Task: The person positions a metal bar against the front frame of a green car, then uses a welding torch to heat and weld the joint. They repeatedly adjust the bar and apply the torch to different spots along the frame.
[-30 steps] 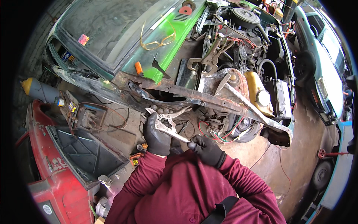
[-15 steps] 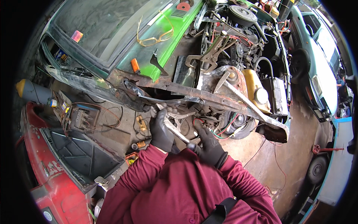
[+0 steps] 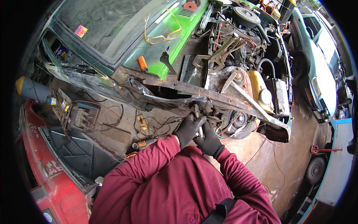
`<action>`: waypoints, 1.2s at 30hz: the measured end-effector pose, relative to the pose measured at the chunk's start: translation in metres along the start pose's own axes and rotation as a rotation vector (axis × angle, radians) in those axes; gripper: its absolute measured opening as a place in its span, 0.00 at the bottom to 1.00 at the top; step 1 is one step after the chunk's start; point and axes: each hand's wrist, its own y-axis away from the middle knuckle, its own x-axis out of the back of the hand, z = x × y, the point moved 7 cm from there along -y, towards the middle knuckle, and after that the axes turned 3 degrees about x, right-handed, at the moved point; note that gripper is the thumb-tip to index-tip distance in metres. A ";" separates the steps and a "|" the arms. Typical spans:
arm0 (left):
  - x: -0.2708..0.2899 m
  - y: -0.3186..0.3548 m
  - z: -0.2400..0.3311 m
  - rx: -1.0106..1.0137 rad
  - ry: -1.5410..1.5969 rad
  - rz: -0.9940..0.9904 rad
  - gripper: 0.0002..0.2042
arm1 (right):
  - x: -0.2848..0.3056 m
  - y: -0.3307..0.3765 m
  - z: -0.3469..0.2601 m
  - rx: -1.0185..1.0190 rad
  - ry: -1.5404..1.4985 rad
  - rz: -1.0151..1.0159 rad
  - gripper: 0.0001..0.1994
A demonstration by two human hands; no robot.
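At centre frame, the black-gloved left hand (image 3: 188, 128) and right hand (image 3: 209, 142) both clench a slim silver metal tool (image 3: 200, 130); rusted car frame rail (image 3: 209, 95) just above.

Maroon long sleeves, black gloves, dark strap

Daylit yard, stained concrete floor (image 3: 298, 149), parked car (image 3: 320, 63) right.

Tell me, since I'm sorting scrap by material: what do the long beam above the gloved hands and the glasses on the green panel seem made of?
The beam looks like steel sheet: brown rust, flaking paint, torn bent edges. The glasses look like translucent yellow plastic, thin and glossy, though that is less certain. The green panel appears painted metal.
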 end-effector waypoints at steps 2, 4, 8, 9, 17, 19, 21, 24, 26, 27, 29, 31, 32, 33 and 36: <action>-0.006 -0.002 -0.015 0.186 0.102 -0.023 0.15 | -0.003 -0.006 0.007 -0.014 -0.044 0.016 0.31; -0.002 -0.005 -0.008 0.130 0.070 -0.024 0.16 | -0.003 -0.012 0.013 -0.058 -0.105 0.048 0.22; 0.011 -0.010 0.019 -0.023 -0.036 -0.058 0.20 | -0.015 -0.039 0.022 -0.178 -0.370 -0.012 0.30; 0.012 -0.012 0.025 -0.053 0.021 -0.090 0.21 | -0.013 -0.044 0.020 -0.147 -0.332 0.001 0.30; 0.022 -0.018 0.023 0.038 0.182 -0.193 0.22 | -0.024 -0.052 0.006 -0.142 -0.101 0.027 0.24; 0.023 -0.018 0.019 0.105 0.226 -0.246 0.22 | -0.022 -0.054 -0.002 -0.079 -0.112 0.135 0.22; 0.023 -0.016 0.016 0.144 0.248 -0.283 0.22 | -0.021 -0.054 0.001 -0.170 -0.157 0.191 0.21; 0.022 -0.015 0.010 0.230 0.321 -0.290 0.22 | -0.019 -0.052 0.005 -0.262 -0.243 0.185 0.19; 0.021 -0.018 0.010 0.226 0.308 -0.319 0.21 | -0.022 -0.050 0.006 -0.300 -0.353 0.162 0.20; 0.020 -0.020 0.009 0.218 0.299 -0.332 0.21 | -0.025 -0.050 0.008 -0.335 -0.436 0.152 0.22; 0.018 -0.025 0.007 0.237 0.373 -0.358 0.20 | -0.029 -0.050 0.009 -0.367 -0.531 0.169 0.26; 0.018 -0.030 0.004 0.267 0.407 -0.375 0.19 | -0.030 -0.056 0.008 -0.352 -0.553 0.234 0.28; 0.018 -0.031 0.001 0.294 0.407 -0.381 0.18 | -0.031 -0.053 0.010 -0.402 -0.513 0.205 0.28; 0.019 -0.032 -0.003 0.322 0.391 -0.372 0.18 | -0.028 -0.054 0.008 -0.383 -0.390 0.219 0.28; 0.021 -0.031 -0.002 0.294 0.431 -0.384 0.18 | -0.026 -0.052 0.006 -0.413 -0.208 0.184 0.28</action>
